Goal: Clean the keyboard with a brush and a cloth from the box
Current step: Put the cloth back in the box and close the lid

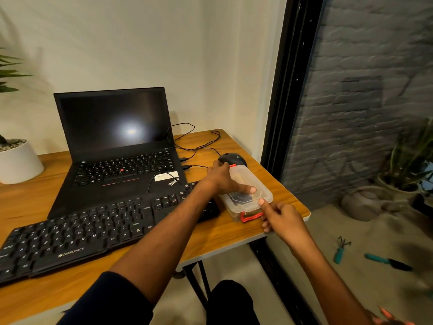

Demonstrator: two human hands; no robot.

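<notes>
Scanning from the left, we noted one potted plant [17, 158] at the tabletop [218, 238] edge, one laptop [117, 146] with a dark screen, and one external keyboard [93, 231] lying in front of it, untouched. Further right, our left hand [221, 178] rested on top of the box [246, 193], with the thumb stretched across the clear lid and the fingers curled over the far edge beside the one mouse [233, 159]. The box sat near the right corner of the tabletop, just beside the keyboard's right end. Our right hand [282, 220] was at the near end of the box, with the index finger extended onto the lid corner above the red latch [251, 216] and the other fingers loosely curled, gripping nothing.

Judged risks: the box stood close to the tabletop edge, so a hard pull on the latch could slide it off or tip it. A lid released suddenly could scatter the contents, and the box could bump the mouse or snag its cable.

Count: two red latches, one at each end. Dark items showed through the lid, but we could not identify the brush or cloth.
</notes>
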